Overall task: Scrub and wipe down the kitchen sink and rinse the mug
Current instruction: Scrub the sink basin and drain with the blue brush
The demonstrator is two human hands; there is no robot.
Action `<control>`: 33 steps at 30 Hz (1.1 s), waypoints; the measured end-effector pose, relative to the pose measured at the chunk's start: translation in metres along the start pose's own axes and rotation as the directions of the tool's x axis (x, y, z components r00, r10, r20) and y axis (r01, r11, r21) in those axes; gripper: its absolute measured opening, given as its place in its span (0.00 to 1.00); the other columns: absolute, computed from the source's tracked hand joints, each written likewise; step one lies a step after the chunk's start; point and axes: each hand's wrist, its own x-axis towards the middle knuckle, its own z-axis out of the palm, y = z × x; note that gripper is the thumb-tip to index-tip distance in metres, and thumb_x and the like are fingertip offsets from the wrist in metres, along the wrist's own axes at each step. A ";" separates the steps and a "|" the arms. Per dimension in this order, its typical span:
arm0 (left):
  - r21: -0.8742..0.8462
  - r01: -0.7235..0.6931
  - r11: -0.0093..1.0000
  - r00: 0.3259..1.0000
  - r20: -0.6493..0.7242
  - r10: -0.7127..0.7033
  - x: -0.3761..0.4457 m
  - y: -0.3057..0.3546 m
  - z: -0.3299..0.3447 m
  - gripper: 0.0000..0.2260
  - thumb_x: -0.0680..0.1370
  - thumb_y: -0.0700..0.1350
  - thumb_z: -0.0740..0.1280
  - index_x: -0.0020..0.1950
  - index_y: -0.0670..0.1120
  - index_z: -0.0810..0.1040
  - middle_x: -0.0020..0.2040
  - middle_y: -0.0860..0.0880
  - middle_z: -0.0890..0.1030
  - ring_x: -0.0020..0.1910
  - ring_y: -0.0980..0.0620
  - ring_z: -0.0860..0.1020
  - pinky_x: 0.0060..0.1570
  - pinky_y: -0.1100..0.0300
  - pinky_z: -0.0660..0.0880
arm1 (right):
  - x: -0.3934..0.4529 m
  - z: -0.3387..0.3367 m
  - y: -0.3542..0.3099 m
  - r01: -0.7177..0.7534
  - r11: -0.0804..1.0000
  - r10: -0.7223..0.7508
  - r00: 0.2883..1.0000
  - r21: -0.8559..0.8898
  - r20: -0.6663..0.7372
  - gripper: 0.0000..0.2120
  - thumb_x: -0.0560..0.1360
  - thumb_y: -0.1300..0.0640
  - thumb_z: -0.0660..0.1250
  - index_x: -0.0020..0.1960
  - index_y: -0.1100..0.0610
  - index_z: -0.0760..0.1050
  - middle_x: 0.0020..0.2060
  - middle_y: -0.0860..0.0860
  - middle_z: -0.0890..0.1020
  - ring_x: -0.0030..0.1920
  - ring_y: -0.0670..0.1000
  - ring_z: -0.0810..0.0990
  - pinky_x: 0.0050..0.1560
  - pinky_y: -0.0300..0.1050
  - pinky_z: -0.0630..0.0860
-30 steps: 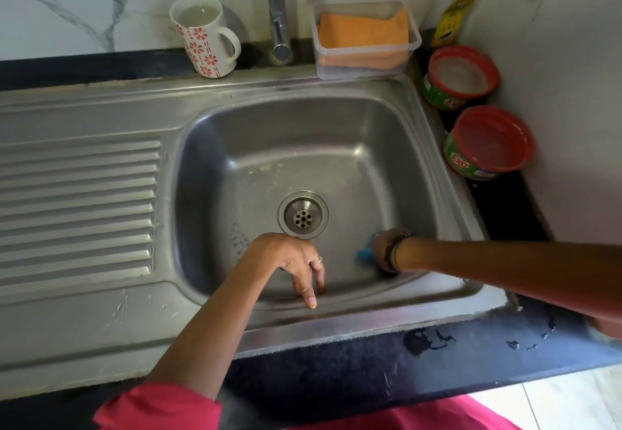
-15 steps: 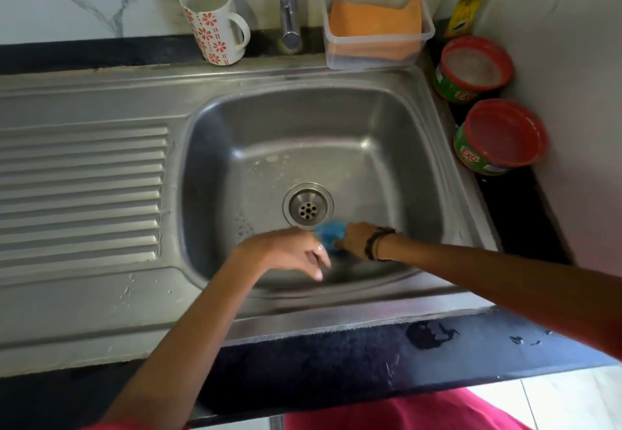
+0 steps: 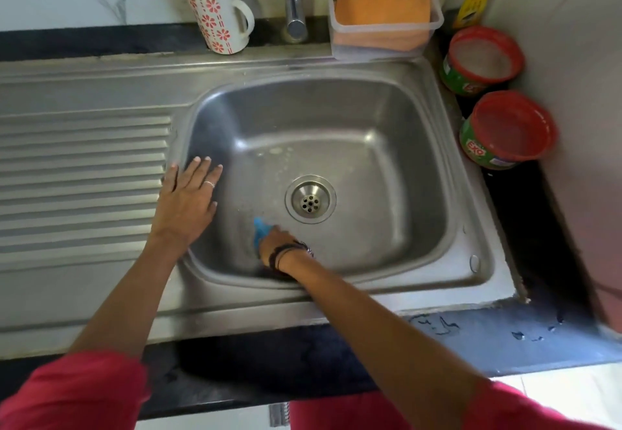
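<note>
- The right hand (image 3: 276, 244) is held low in the sink (image 3: 387, 120) basin, wrist bent down, the forearm reaching in over the front rim from the lower right.
- A blue scrubber (image 3: 260, 229) is grasped in the right grip and pressed on the basin floor; only its upper left edge is seen past the knuckles, and the fingers are hidden beneath the hand.
- Dark bands (image 3: 286, 252) are worn at the right wrist.
- The drain (image 3: 310, 199) is seen just up and to the right of that grip, apart from it.
- The left hand (image 3: 188, 200) is laid flat, released, fingers straight and slightly spread, pointing away from the body.
- The left palm is set on the basin's left rim, where the ribbed drainboard (image 3: 84, 173) meets the basin; the fingertips reach onto the inner left wall.
- A ring (image 3: 209, 184) is worn on one left finger.
- The left forearm is stretched up from the lower left, a red sleeve (image 3: 77, 392) at its near end.
- The mug (image 3: 215, 8), white with red flowers, is stood upright on the back ledge, far beyond the left grip, handle to the right, just left of the tap (image 3: 294, 2).
- An orange cloth (image 3: 383, 8) in a clear tub (image 3: 437, 22) is seen right of the tap.
- Two red-rimmed soap tubs (image 3: 483, 59) (image 3: 508, 130) are stood on the dark tabletop (image 3: 505, 328), well beyond the right grip to the right.
</note>
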 end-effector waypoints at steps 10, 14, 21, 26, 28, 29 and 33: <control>-0.082 0.001 0.997 1.000 -0.010 -0.002 -0.002 0.004 -0.004 0.27 0.74 0.47 0.67 0.73 0.47 0.64 0.74 0.47 0.63 0.75 0.49 0.57 0.72 0.48 0.43 | -0.020 -0.071 0.105 -0.401 0.856 0.468 0.869 -0.325 0.160 0.21 0.82 0.59 0.47 0.71 0.67 0.60 0.72 0.62 0.62 0.72 0.60 0.61 0.72 0.53 0.55; -0.114 0.009 0.993 0.999 -0.036 -0.013 -0.001 0.002 -0.003 0.25 0.74 0.45 0.67 0.70 0.46 0.68 0.72 0.47 0.66 0.74 0.48 0.58 0.72 0.48 0.44 | -0.011 -0.018 0.018 -0.087 0.962 0.160 0.948 -0.258 0.274 0.20 0.81 0.59 0.49 0.70 0.65 0.63 0.68 0.63 0.67 0.68 0.61 0.67 0.67 0.56 0.63; -0.115 0.031 0.993 0.999 -0.024 -0.034 0.001 0.003 -0.003 0.22 0.74 0.46 0.66 0.68 0.48 0.71 0.71 0.49 0.68 0.74 0.50 0.58 0.73 0.50 0.41 | -0.025 -0.070 0.058 -0.214 0.942 0.285 0.916 -0.257 0.282 0.16 0.78 0.66 0.54 0.31 0.63 0.67 0.41 0.61 0.79 0.39 0.53 0.74 0.56 0.48 0.72; -0.088 0.037 0.995 0.999 -0.005 -0.037 0.001 0.005 -0.004 0.22 0.75 0.47 0.65 0.69 0.49 0.70 0.72 0.50 0.67 0.75 0.51 0.56 0.73 0.50 0.41 | -0.007 -0.103 0.127 -0.493 0.858 0.493 0.869 0.143 0.040 0.14 0.79 0.61 0.56 0.50 0.69 0.76 0.38 0.60 0.79 0.26 0.45 0.78 0.34 0.36 0.76; -0.090 0.039 0.995 0.999 -0.006 -0.039 0.001 0.005 -0.005 0.22 0.75 0.47 0.65 0.69 0.50 0.70 0.72 0.51 0.67 0.75 0.51 0.55 0.73 0.50 0.41 | 0.011 -0.097 0.120 -0.417 0.880 0.458 0.873 0.228 -0.167 0.17 0.80 0.58 0.55 0.63 0.67 0.72 0.58 0.61 0.77 0.53 0.51 0.79 0.56 0.43 0.73; -0.093 0.040 0.995 0.999 0.000 -0.041 0.001 0.005 -0.006 0.22 0.75 0.47 0.65 0.69 0.51 0.69 0.72 0.51 0.67 0.75 0.52 0.55 0.73 0.50 0.40 | 0.015 -0.093 0.111 -0.374 0.875 0.454 0.853 0.307 -0.258 0.18 0.80 0.55 0.54 0.64 0.66 0.71 0.62 0.62 0.75 0.59 0.56 0.76 0.59 0.47 0.71; -0.122 0.043 0.992 0.999 -0.014 -0.045 0.001 0.004 -0.004 0.20 0.75 0.45 0.65 0.68 0.50 0.71 0.71 0.51 0.68 0.75 0.52 0.56 0.73 0.50 0.41 | 0.031 -0.069 0.087 -0.222 0.897 0.379 0.830 0.382 -0.408 0.18 0.80 0.54 0.55 0.63 0.65 0.71 0.58 0.63 0.77 0.58 0.61 0.76 0.55 0.49 0.72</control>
